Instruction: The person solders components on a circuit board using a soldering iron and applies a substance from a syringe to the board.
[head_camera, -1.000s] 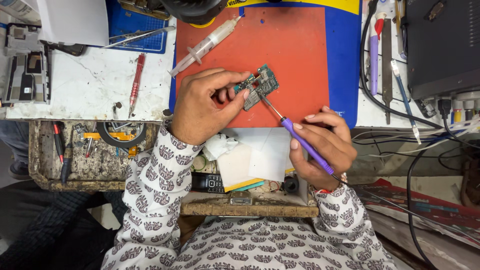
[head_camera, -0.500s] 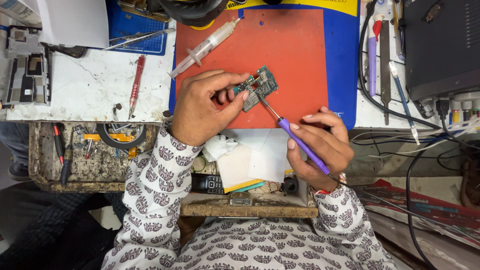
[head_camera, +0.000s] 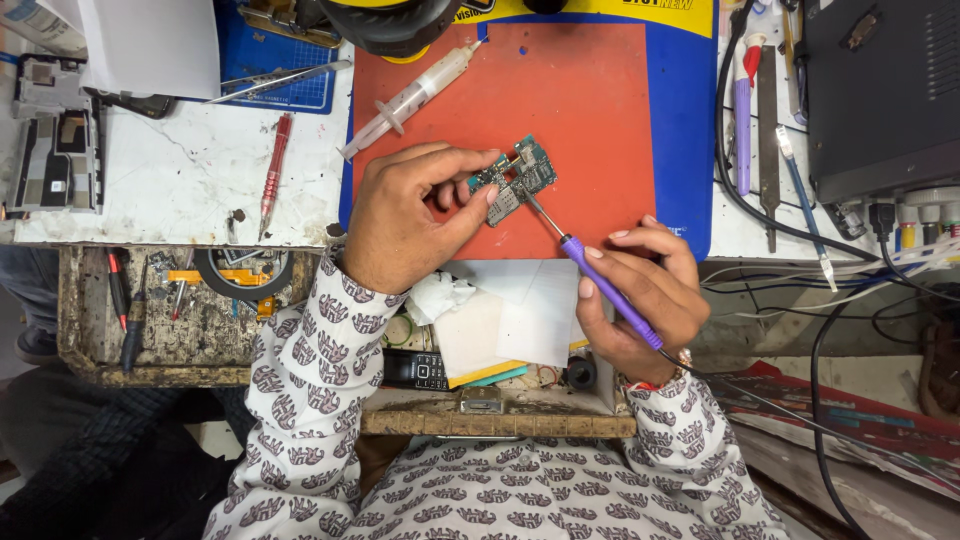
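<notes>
Purple-handled soldering iron (head_camera: 610, 292) is resting in the right hand (head_camera: 640, 300), whose fingers are curling closed around the grip like a pen, thumb pressing against the shaft. Its thin metal tip is reaching up and to the left of that hand and is touching the small green circuit board (head_camera: 515, 180). The left hand (head_camera: 410, 215) is pinching that board at its left edge, thumb below and fingertips above, holding it just over the red work mat (head_camera: 590, 110). Just below and between both hands, white paper sheets (head_camera: 510, 315) are lying over the open drawer (head_camera: 480, 400), with a crumpled tissue (head_camera: 440, 297) just beside the left wrist. Above the left hand, a clear syringe (head_camera: 410, 97) is lying slanted across the mat's upper left corner. Farther left of that hand, a red screwdriver (head_camera: 273, 170) is lying on the white bench top (head_camera: 170, 190). Well to the right of the right hand, black cables (head_camera: 800, 240) are trailing toward a dark box (head_camera: 880, 90).
</notes>
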